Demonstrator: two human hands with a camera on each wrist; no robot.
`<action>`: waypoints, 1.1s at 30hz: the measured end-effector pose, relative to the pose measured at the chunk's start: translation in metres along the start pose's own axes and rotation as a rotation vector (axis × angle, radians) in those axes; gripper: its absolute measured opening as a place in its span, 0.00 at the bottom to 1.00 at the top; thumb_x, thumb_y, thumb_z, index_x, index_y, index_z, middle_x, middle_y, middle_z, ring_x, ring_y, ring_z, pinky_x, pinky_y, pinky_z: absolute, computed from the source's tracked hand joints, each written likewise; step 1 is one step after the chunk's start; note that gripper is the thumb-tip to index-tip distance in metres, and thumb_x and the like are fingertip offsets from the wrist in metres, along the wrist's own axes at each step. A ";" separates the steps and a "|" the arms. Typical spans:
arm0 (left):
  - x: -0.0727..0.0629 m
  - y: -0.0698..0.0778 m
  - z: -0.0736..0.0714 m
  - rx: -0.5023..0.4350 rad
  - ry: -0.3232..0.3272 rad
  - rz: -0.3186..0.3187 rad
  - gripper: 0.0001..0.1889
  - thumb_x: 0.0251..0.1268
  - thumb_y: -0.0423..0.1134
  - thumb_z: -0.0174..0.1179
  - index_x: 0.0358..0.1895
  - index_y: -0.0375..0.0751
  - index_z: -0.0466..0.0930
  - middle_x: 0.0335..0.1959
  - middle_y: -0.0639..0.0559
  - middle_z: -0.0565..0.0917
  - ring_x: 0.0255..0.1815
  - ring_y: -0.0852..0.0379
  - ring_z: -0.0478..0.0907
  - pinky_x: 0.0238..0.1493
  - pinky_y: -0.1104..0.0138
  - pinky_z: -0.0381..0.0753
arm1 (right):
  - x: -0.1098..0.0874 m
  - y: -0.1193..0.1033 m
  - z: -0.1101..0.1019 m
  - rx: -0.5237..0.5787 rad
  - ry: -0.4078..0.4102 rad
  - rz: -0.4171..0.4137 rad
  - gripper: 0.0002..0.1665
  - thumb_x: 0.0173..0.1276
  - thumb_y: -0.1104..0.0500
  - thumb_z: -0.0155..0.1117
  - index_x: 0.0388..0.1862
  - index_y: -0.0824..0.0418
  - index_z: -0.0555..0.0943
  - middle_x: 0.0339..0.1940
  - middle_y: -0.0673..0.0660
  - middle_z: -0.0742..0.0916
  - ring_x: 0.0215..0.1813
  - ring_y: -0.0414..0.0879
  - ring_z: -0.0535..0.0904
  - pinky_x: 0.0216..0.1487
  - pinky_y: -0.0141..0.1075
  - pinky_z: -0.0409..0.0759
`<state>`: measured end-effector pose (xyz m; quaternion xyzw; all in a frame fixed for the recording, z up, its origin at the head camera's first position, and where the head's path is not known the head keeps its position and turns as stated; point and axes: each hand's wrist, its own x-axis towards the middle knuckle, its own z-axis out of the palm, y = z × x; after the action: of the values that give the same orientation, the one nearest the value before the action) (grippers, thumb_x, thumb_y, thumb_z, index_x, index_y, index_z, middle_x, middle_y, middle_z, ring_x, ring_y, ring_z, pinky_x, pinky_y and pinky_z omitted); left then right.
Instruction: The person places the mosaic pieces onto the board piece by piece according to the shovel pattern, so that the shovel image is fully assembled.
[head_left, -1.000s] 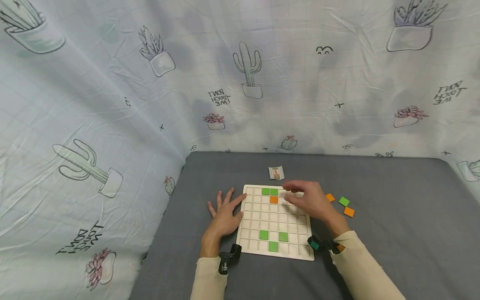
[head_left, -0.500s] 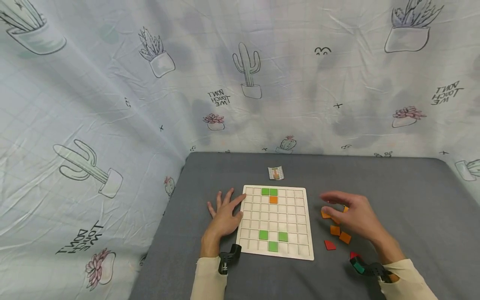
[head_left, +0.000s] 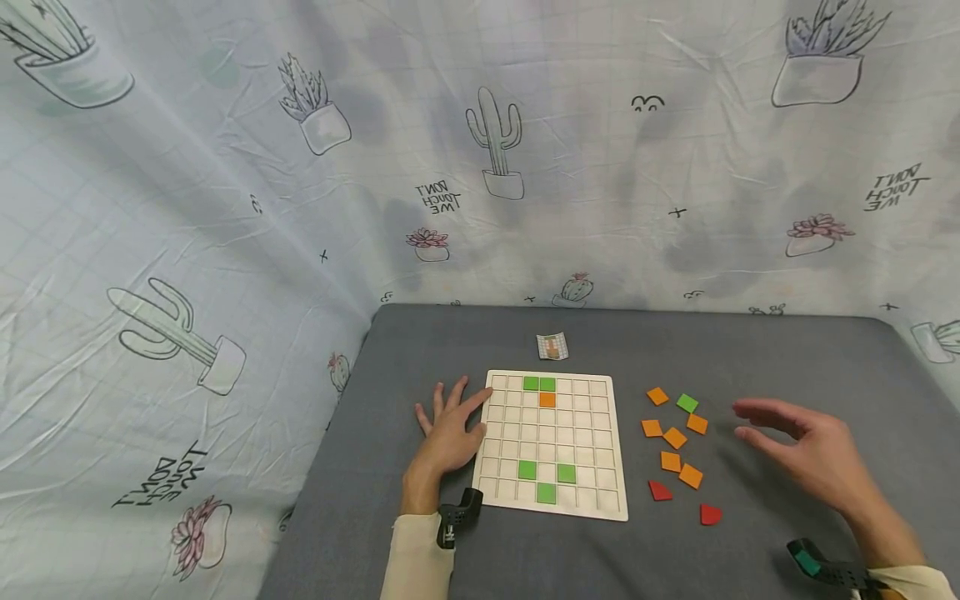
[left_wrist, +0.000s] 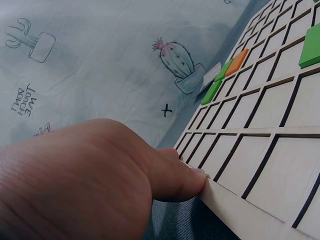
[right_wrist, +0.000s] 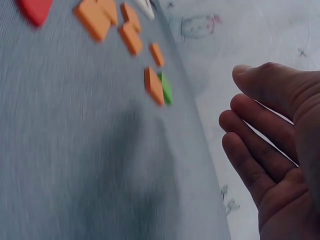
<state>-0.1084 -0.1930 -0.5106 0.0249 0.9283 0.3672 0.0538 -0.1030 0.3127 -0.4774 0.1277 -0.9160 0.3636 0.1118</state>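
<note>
A pale wooden grid board (head_left: 517, 435) lies on the grey table. Green tiles (head_left: 547, 493) fill several of its cells, and one orange tile (head_left: 547, 400) sits near the far edge. My left hand (head_left: 447, 437) rests at the board's left edge with spread fingers; in the left wrist view the thumb (left_wrist: 182, 180) touches the rim. Well to the right, my right hand (head_left: 813, 454) hovers over the table with relaxed fingers, holding nothing. Between it and the board lie several loose orange tiles (head_left: 675, 438), a green tile (head_left: 687, 403) and two red pieces (head_left: 710, 514).
Behind the board lies a small printed card (head_left: 552, 346) with a grid pattern. A white cloth with cactus drawings (head_left: 600, 167) hangs behind and to the left of the grey table (head_left: 787, 358). Both wrists wear black camera bands.
My right hand has moved from over the board's far right corner, across the loose tiles, to the right of them. The loose pieces are now uncovered. My left hand and the board stay put.
</note>
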 end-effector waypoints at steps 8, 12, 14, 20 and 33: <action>0.001 -0.001 0.000 0.005 -0.001 -0.001 0.32 0.75 0.33 0.61 0.80 0.52 0.76 0.90 0.37 0.57 0.91 0.24 0.33 0.77 0.19 0.20 | -0.004 0.019 -0.008 -0.055 0.038 0.030 0.24 0.61 0.64 0.86 0.57 0.56 0.92 0.47 0.23 0.86 0.51 0.06 0.72 0.47 0.08 0.72; 0.001 0.000 0.000 0.009 -0.002 -0.004 0.32 0.75 0.33 0.61 0.81 0.52 0.76 0.90 0.37 0.57 0.92 0.25 0.33 0.78 0.19 0.20 | -0.001 0.021 -0.004 -0.068 0.050 0.003 0.24 0.59 0.66 0.87 0.55 0.58 0.92 0.46 0.29 0.88 0.51 0.05 0.72 0.48 0.07 0.71; 0.001 0.000 0.000 0.010 -0.001 -0.006 0.32 0.75 0.33 0.61 0.81 0.52 0.76 0.90 0.38 0.57 0.92 0.25 0.33 0.78 0.19 0.20 | 0.002 0.023 -0.001 -0.065 0.048 -0.009 0.23 0.59 0.66 0.86 0.55 0.58 0.92 0.46 0.31 0.89 0.51 0.06 0.72 0.48 0.07 0.71; 0.001 0.000 0.001 0.015 0.003 -0.009 0.32 0.74 0.33 0.61 0.81 0.52 0.76 0.90 0.37 0.57 0.92 0.25 0.34 0.78 0.19 0.20 | 0.009 0.023 0.011 -0.045 0.003 -0.006 0.21 0.64 0.65 0.83 0.56 0.61 0.91 0.49 0.53 0.94 0.51 0.07 0.71 0.49 0.08 0.72; 0.000 -0.002 0.003 -0.012 0.006 0.016 0.32 0.75 0.32 0.61 0.81 0.50 0.76 0.90 0.36 0.57 0.92 0.25 0.32 0.77 0.20 0.16 | 0.029 0.030 0.031 -0.081 -0.067 0.003 0.19 0.67 0.61 0.83 0.56 0.57 0.91 0.51 0.61 0.95 0.48 0.11 0.73 0.45 0.16 0.74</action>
<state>-0.1082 -0.1925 -0.5147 0.0308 0.9260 0.3731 0.0481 -0.1430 0.3078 -0.5102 0.1340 -0.9334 0.3218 0.0856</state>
